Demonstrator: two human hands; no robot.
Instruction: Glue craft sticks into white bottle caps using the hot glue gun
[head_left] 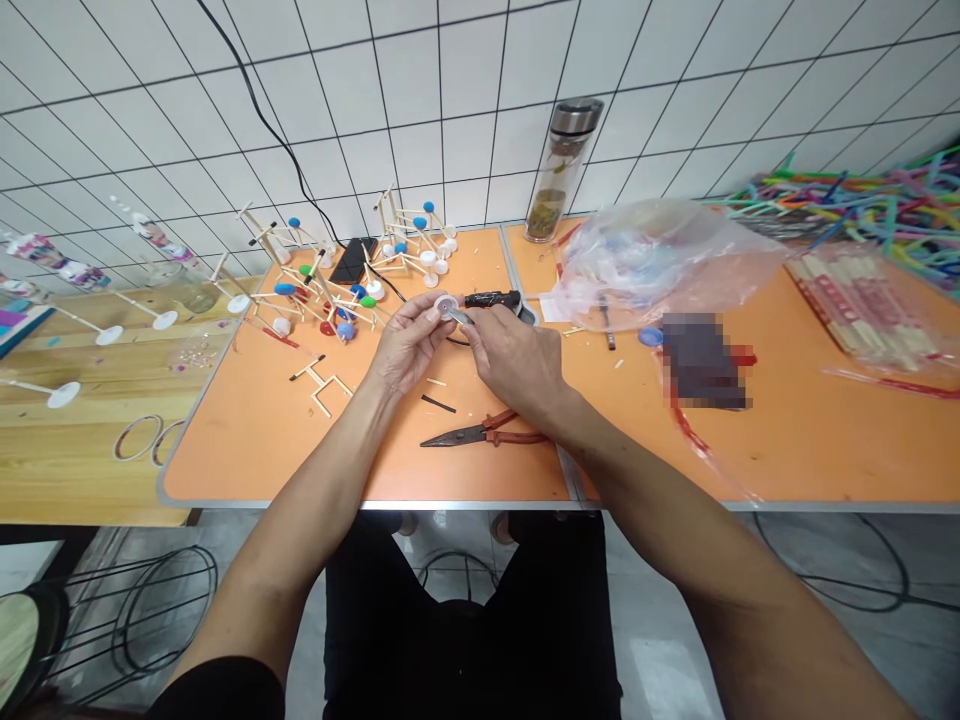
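Observation:
A small round white cap [445, 305] is pinched between the thumb and fingers of my left hand [409, 345]. My right hand [517, 360] grips a grey metal blade-like tool [460, 316], its tip against the cap; most of the tool is hidden in my fist. Long-nose pliers [457, 437] with red handles lie below my right hand. Close to them are a short black strip [439, 404] and a small stick piece [436, 382]. Left of my hands rests a small frame of joined wooden sticks [321, 385]. Behind my right hand lies a black tool [491, 299], partly covered.
Stick models with coloured caps [337, 290] crowd the back left, around a black phone [352, 262]. A glass tea bottle [556, 170] stands by the wall. Rightward are a plastic bag [652, 260], a blurred dark object [701, 360], bundled sticks [862, 305] and coloured balloons [877, 210].

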